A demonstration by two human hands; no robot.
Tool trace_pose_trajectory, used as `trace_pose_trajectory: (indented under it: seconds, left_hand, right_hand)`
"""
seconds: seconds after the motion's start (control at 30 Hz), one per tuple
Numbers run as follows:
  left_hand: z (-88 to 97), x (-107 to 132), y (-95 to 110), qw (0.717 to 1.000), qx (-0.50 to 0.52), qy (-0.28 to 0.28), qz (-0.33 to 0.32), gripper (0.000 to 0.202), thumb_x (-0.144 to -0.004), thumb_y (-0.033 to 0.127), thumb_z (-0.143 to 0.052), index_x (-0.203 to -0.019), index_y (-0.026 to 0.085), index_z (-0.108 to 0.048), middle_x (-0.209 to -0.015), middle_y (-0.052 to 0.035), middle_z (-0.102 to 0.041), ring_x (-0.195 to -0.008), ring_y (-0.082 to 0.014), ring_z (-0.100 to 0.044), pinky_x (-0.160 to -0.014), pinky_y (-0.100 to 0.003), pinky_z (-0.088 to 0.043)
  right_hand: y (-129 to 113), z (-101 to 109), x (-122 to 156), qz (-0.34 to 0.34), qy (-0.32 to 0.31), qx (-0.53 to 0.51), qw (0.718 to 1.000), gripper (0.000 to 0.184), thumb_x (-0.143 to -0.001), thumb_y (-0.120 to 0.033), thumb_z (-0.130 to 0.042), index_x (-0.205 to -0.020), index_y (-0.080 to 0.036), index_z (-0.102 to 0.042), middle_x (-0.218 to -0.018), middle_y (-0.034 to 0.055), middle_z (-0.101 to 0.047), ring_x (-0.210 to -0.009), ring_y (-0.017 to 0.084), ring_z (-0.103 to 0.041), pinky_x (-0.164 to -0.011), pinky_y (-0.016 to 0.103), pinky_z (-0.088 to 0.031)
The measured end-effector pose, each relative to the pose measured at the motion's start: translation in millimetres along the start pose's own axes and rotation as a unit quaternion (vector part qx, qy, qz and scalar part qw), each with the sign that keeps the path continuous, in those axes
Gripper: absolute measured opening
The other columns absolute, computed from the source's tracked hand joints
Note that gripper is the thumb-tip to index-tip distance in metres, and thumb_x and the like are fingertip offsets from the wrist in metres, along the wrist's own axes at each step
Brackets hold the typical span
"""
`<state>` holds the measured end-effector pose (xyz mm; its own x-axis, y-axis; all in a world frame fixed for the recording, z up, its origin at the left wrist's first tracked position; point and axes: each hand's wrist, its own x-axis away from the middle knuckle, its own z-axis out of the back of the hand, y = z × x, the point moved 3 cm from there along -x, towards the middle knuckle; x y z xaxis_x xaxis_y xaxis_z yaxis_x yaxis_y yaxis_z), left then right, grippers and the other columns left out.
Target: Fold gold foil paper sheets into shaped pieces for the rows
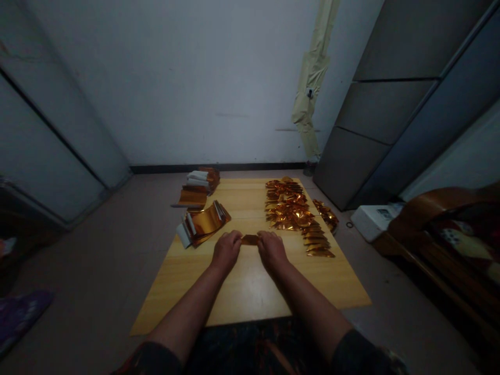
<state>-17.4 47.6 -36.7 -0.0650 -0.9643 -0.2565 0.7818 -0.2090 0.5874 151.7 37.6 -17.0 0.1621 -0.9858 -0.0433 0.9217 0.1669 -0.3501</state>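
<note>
Between my hands, just above or on the wooden table point(250, 291), is a small piece of gold foil paper point(250, 239). My left hand point(227, 251) pinches its left end, and my right hand point(272, 250) pinches its right end; the fingertips partly cover both ends. To the left lies a loose stack of gold foil sheets point(207, 221) with pale backs, curled at the edges. On the right, folded gold foil pieces point(289, 205) are piled in rows, with a shorter row of folded pieces point(317, 240) nearer to me.
Another bundle of foil sheets point(194, 188) sits at the table's far left corner, partly over the edge. More folded foil point(326, 214) is beyond the right edge. A grey refrigerator point(367, 109), a white box point(373, 221) and a wooden seat point(433, 245) stand to the right.
</note>
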Motion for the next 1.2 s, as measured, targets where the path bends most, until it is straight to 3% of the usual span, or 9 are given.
trace_pose_trajectory:
  seconds: [0.3,0.6,0.93,1.2]
  left_hand:
    - [1.0,-7,11,0.997,-0.033,-0.017,0.067,0.01,-0.083,0.019,-0.054,-0.081,0.022,-0.063,-0.076,-0.001,-0.065,-0.075,-0.0167,-0.057,-0.065,-0.026,-0.037]
    - [0.1,-13,9,0.99,-0.017,-0.044,0.135,0.01,-0.078,0.019,-0.056,-0.076,0.023,-0.064,-0.074,0.0017,-0.068,-0.07,-0.0144,-0.058,-0.06,-0.024,-0.034]
    - [1.2,-19,14,0.985,-0.036,-0.051,0.163,0.01,-0.071,0.019,-0.059,-0.071,0.024,-0.067,-0.076,-0.0011,-0.071,-0.071,-0.0175,-0.061,-0.056,-0.026,-0.032]
    - [-1.7,-14,12,0.987,-0.059,-0.034,0.149,0.011,-0.077,0.022,-0.057,-0.076,0.025,-0.067,-0.078,-0.0005,-0.07,-0.072,-0.0175,-0.059,-0.059,-0.027,-0.033]
  right_hand:
    - [-1,2,-5,0.013,-0.02,0.044,0.999,0.023,-0.099,-0.024,-0.04,-0.104,-0.02,-0.062,-0.106,0.0073,-0.068,-0.095,0.02,-0.057,-0.076,0.03,-0.033]
    - [-2,-1,-9,0.005,-0.021,0.053,0.998,0.022,-0.099,-0.023,-0.04,-0.1,-0.021,-0.062,-0.103,0.0074,-0.067,-0.093,0.02,-0.058,-0.074,0.029,-0.032]
    - [-4,2,-9,-0.005,-0.015,0.064,0.998,0.019,-0.097,-0.021,-0.042,-0.098,-0.021,-0.061,-0.1,0.0077,-0.067,-0.09,0.02,-0.058,-0.071,0.029,-0.031]
    - [-4,4,-5,-0.008,0.001,0.063,0.998,0.02,-0.099,-0.023,-0.04,-0.106,-0.021,-0.059,-0.1,0.0069,-0.065,-0.088,0.019,-0.057,-0.071,0.029,-0.031]
